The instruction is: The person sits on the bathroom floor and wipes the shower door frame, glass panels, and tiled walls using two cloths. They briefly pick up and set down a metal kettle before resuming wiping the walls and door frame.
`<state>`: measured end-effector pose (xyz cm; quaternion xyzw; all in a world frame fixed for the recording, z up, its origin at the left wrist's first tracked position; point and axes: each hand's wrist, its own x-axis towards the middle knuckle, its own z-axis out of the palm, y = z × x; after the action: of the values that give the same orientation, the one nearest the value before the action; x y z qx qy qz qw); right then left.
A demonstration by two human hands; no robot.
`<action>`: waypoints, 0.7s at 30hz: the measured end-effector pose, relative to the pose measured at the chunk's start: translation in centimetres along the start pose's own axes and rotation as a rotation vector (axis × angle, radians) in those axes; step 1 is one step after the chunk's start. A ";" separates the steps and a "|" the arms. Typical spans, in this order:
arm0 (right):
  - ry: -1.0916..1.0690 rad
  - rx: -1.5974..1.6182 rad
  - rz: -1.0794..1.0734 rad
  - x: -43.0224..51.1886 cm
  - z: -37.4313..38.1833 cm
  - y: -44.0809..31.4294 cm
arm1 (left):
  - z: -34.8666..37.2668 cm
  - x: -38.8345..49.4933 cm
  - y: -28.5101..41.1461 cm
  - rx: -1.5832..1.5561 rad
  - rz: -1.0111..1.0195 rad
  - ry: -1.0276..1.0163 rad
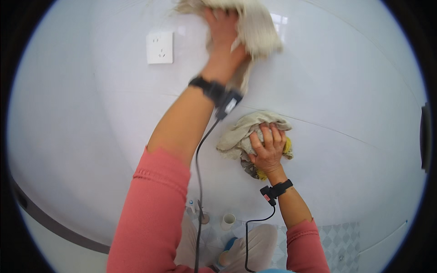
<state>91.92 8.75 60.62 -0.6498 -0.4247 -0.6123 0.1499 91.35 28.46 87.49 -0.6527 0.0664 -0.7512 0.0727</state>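
My left hand presses a cream cloth against the glossy white tiled wall, high up and right of a wall socket. The cloth and fingers are somewhat blurred. Lower down, my right hand clutches a bundled grey-beige cloth with yellow and dark patterned parts, which rests against the wall just below a tile joint. Its fingertips are partly sunk in the folds. Both wrists wear black straps with small cabled devices.
Below, a white cup-like container stands on the patterned tile floor near my legs. A small bottle is to its left. A dark strip curves along the lower left, and a dark object shows at the right rim.
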 end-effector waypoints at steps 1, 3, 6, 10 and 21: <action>-0.011 0.021 0.015 0.1 -0.2 0.0 | -0.3 -1.5 1.4 0.057 0.093 -0.093; -0.018 0.022 -0.005 0.2 -0.5 0.0 | -1.2 -4.7 4.1 -0.006 0.213 -0.254; -0.081 0.000 -0.057 0.2 -0.8 0.4 | -1.8 -7.5 5.3 -0.277 0.342 -0.251; -0.128 -0.047 -0.158 -0.5 -0.2 0.9 | 1.1 -6.2 1.1 -0.138 0.127 -0.589; 0.238 -0.370 0.012 17.0 -3.3 2.8 | 0.8 -12.5 -5.2 0.087 -0.121 -0.007</action>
<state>89.89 11.05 77.88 -0.5918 -0.2805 -0.7513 0.0810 93.72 36.04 76.47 -0.6543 -0.0063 -0.7542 0.0555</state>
